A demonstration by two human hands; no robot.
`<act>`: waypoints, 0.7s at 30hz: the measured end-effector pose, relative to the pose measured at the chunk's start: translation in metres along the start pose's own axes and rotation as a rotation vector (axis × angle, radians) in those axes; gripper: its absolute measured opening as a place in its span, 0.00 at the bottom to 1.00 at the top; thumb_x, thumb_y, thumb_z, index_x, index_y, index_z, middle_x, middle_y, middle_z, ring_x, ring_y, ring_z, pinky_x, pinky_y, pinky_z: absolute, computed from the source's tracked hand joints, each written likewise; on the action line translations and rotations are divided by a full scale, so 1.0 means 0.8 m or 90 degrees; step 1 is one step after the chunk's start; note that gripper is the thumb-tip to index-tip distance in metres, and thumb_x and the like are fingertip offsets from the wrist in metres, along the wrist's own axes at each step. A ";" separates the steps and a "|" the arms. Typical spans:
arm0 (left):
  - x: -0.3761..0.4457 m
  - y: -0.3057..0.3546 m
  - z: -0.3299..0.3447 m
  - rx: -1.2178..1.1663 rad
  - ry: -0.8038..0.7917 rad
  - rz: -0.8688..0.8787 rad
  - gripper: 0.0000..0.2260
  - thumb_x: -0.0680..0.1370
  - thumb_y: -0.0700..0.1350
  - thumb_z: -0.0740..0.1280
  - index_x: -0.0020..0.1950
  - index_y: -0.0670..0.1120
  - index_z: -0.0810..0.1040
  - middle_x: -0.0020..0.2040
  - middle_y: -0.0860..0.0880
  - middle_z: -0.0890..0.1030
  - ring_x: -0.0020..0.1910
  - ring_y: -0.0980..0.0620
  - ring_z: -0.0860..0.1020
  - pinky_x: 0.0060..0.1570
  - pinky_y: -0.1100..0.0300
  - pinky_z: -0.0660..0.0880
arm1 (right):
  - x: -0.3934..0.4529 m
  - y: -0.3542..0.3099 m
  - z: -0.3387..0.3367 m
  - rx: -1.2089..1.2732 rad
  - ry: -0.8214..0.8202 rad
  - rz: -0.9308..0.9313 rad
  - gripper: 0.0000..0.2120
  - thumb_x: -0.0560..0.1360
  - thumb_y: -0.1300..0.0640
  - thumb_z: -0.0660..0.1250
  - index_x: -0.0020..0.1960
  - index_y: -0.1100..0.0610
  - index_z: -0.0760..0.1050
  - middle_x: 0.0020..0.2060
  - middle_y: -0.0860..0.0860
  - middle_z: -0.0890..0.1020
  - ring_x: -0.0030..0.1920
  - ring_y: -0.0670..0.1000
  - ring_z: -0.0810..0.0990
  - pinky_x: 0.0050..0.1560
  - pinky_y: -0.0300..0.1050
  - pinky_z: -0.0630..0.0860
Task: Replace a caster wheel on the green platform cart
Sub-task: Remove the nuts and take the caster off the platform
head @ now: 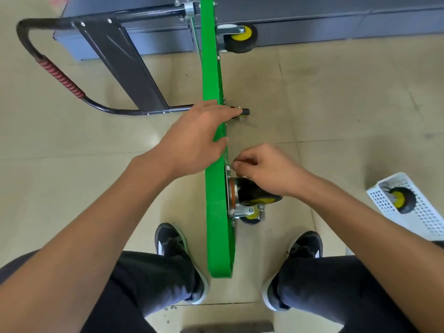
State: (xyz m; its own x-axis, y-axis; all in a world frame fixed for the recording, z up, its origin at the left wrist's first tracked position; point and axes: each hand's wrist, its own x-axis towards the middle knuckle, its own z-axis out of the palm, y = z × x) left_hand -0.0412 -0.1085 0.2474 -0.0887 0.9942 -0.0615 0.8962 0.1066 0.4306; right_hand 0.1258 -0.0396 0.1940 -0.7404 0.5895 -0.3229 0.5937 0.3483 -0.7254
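The green platform cart stands on its edge between my feet, underside facing right. My left hand lies over the top edge of the deck, fingers wrapped round it near a small black part sticking out of the underside. A black caster wheel with a yellow hub sits against the underside on its metal bracket. My right hand is just above that caster, fingertips pinched on something small at the bracket's upper corner, probably a nut or bolt. A second mounted caster shows at the far end.
The cart's black folding handle with red grip lies on the tiled floor to the left. A white perforated basket at the right holds another caster wheel. A dark grey cabinet base runs along the back. My shoes flank the cart.
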 end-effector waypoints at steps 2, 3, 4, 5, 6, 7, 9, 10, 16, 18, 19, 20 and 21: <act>0.001 -0.003 0.001 0.013 -0.005 0.002 0.27 0.78 0.38 0.69 0.76 0.50 0.68 0.74 0.52 0.72 0.77 0.49 0.61 0.66 0.71 0.48 | 0.000 -0.006 0.002 -0.002 -0.002 -0.004 0.18 0.81 0.50 0.64 0.42 0.63 0.80 0.36 0.62 0.79 0.35 0.55 0.75 0.36 0.48 0.70; 0.002 -0.003 0.002 0.017 -0.004 0.004 0.27 0.78 0.38 0.69 0.76 0.51 0.68 0.74 0.52 0.72 0.77 0.49 0.61 0.67 0.72 0.47 | -0.001 -0.009 0.002 -0.007 -0.006 -0.005 0.20 0.82 0.50 0.63 0.41 0.65 0.78 0.33 0.62 0.77 0.33 0.53 0.72 0.34 0.47 0.66; 0.002 -0.004 0.002 0.020 -0.003 0.007 0.27 0.78 0.38 0.68 0.76 0.51 0.68 0.74 0.52 0.72 0.77 0.49 0.61 0.67 0.71 0.47 | -0.002 -0.012 0.003 -0.016 -0.013 -0.003 0.21 0.82 0.50 0.63 0.39 0.65 0.76 0.31 0.60 0.74 0.32 0.52 0.71 0.32 0.47 0.64; 0.003 -0.003 0.003 0.025 -0.002 0.010 0.27 0.77 0.38 0.68 0.76 0.51 0.68 0.74 0.52 0.72 0.77 0.48 0.60 0.68 0.70 0.47 | -0.002 -0.013 0.003 -0.024 -0.018 0.001 0.21 0.82 0.50 0.62 0.37 0.64 0.75 0.29 0.57 0.73 0.31 0.51 0.71 0.32 0.47 0.63; 0.003 -0.003 0.005 0.029 -0.003 0.011 0.28 0.77 0.38 0.68 0.76 0.51 0.68 0.74 0.52 0.71 0.77 0.47 0.60 0.70 0.69 0.48 | -0.002 -0.014 0.004 -0.029 -0.020 0.006 0.21 0.83 0.50 0.62 0.36 0.62 0.74 0.29 0.55 0.72 0.30 0.51 0.70 0.31 0.46 0.63; 0.003 -0.004 0.006 0.032 -0.004 0.009 0.27 0.78 0.39 0.68 0.76 0.51 0.68 0.74 0.52 0.71 0.77 0.47 0.60 0.72 0.66 0.50 | -0.002 -0.015 0.004 -0.028 -0.021 0.010 0.21 0.83 0.51 0.62 0.35 0.61 0.73 0.29 0.53 0.72 0.30 0.51 0.70 0.31 0.46 0.63; 0.003 -0.005 0.008 0.032 -0.007 0.005 0.27 0.78 0.40 0.68 0.76 0.52 0.68 0.74 0.53 0.71 0.78 0.47 0.59 0.76 0.57 0.55 | -0.001 -0.016 0.006 -0.023 -0.015 0.010 0.20 0.83 0.51 0.62 0.36 0.61 0.74 0.29 0.54 0.73 0.31 0.51 0.71 0.32 0.46 0.64; 0.002 -0.006 0.008 0.028 -0.007 0.003 0.27 0.78 0.40 0.68 0.76 0.52 0.68 0.74 0.53 0.71 0.78 0.47 0.59 0.76 0.53 0.57 | 0.000 -0.016 0.008 -0.024 -0.011 0.010 0.19 0.83 0.51 0.62 0.38 0.62 0.76 0.31 0.57 0.75 0.32 0.52 0.72 0.32 0.46 0.65; -0.002 -0.013 0.012 0.009 0.012 0.008 0.26 0.79 0.41 0.67 0.76 0.52 0.68 0.74 0.53 0.71 0.78 0.49 0.58 0.77 0.51 0.58 | 0.001 -0.008 0.012 0.024 0.022 -0.006 0.10 0.79 0.52 0.68 0.44 0.57 0.82 0.37 0.54 0.84 0.39 0.53 0.82 0.40 0.48 0.76; -0.002 -0.014 0.014 0.006 0.015 0.009 0.25 0.79 0.42 0.67 0.76 0.52 0.68 0.75 0.52 0.71 0.79 0.49 0.58 0.77 0.54 0.56 | -0.001 -0.006 0.012 0.091 0.016 -0.003 0.02 0.75 0.57 0.73 0.46 0.52 0.81 0.41 0.49 0.85 0.43 0.48 0.83 0.46 0.47 0.79; -0.003 -0.014 0.015 0.003 0.017 0.008 0.25 0.79 0.42 0.67 0.76 0.52 0.68 0.75 0.52 0.70 0.79 0.50 0.57 0.77 0.54 0.56 | -0.001 -0.005 0.013 0.120 0.010 -0.002 0.06 0.74 0.60 0.74 0.47 0.51 0.80 0.42 0.48 0.84 0.44 0.47 0.83 0.47 0.45 0.80; -0.003 -0.015 0.015 0.001 0.018 0.008 0.25 0.79 0.42 0.67 0.76 0.52 0.68 0.75 0.52 0.70 0.79 0.50 0.57 0.77 0.54 0.56 | 0.000 -0.003 0.014 0.145 0.006 -0.003 0.08 0.73 0.61 0.75 0.47 0.51 0.79 0.43 0.49 0.84 0.44 0.47 0.83 0.48 0.45 0.80; -0.003 -0.015 0.015 -0.001 0.017 0.008 0.25 0.79 0.42 0.67 0.76 0.52 0.68 0.75 0.52 0.70 0.79 0.50 0.57 0.77 0.54 0.56 | 0.001 0.000 0.014 0.166 0.015 0.001 0.08 0.73 0.60 0.75 0.47 0.51 0.79 0.43 0.49 0.84 0.45 0.47 0.83 0.50 0.45 0.79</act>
State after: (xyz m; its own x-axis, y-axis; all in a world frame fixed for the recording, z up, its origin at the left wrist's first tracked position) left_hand -0.0466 -0.1122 0.2314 -0.0888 0.9956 -0.0310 0.8964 0.0934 0.4333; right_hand 0.1217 -0.0472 0.1867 -0.7302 0.6076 -0.3126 0.4916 0.1494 -0.8579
